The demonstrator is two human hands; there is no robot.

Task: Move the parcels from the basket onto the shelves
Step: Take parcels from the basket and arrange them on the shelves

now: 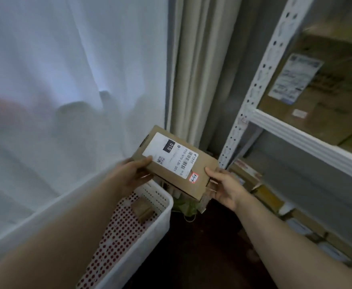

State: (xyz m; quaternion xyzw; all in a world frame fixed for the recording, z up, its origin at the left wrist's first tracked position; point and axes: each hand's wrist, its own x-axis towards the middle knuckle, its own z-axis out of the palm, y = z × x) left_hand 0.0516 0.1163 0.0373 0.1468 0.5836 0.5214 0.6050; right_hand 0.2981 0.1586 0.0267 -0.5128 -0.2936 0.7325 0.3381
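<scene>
Parcel: a flat brown cardboard box (176,162) held up in the air by both hands, above the far end of the basket and left of the shelving; its broad face is turned to the camera and tilted, 1 corner pointing up and away

Label: a white shipping label (169,154) covers most of that face; it carries a black block reading 010, a barcode and a small square code; a small red-edged sticker (194,177) with handwriting sits just beside it, near the right thumb

Left hand: the left hand (134,174) grips the box's left edge; thumb on the top face touching the label's corner, the other fingers curled under the box

Right hand: the right hand (223,187) grips the lower right corner; thumb pressed on the top face, fingers wrapped beneath

Basket: a white plastic basket (160,222) at lower left, under the left forearm; inside lie a red-dotted white bag (116,232) and a small brown parcel (142,209) near the far wall

Shelves: a white metal rack (304,135) on the right; a large cardboard carton (327,94) with a pale label stands on the upper shelf; more boxes (268,197), blurred, line the level below

Backdrop: a sheer white curtain (66,80) on the left; a heavier beige curtain (200,69) beside it; dark floor (202,247) between basket and rack
</scene>
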